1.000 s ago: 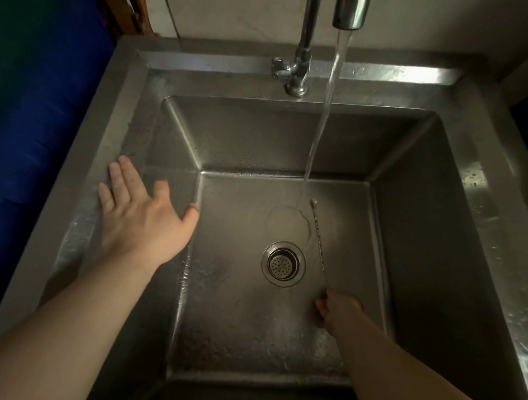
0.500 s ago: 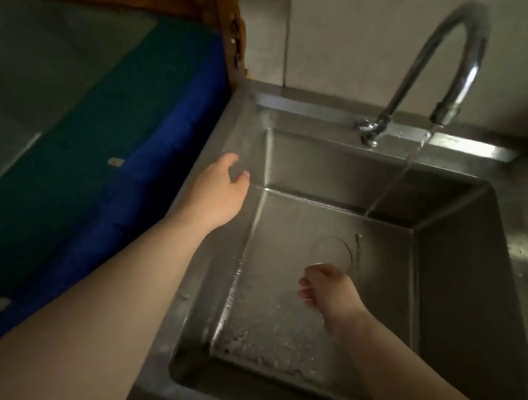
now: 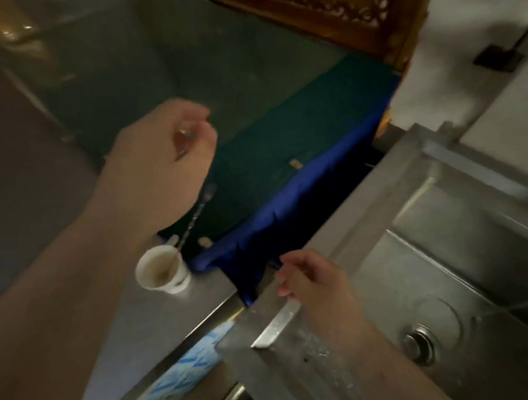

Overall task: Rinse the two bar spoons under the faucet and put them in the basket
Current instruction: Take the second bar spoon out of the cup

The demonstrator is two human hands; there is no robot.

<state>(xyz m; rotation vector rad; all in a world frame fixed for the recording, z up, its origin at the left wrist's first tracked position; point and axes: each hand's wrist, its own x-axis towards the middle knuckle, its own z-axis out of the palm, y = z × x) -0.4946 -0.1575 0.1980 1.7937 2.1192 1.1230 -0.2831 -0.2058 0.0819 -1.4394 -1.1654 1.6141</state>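
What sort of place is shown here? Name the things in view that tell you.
Probably a bar or café wash-up corner: a deep steel sink with a drain, and a white cup with a long bar spoon on the steel counter.

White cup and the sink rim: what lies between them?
In the head view, bare grey counter, then a dark gap where blue cloth hangs, separates the white cup from the sink rim.

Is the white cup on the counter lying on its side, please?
No, the white cup stands upright on the counter, with a bar spoon leaning in it.
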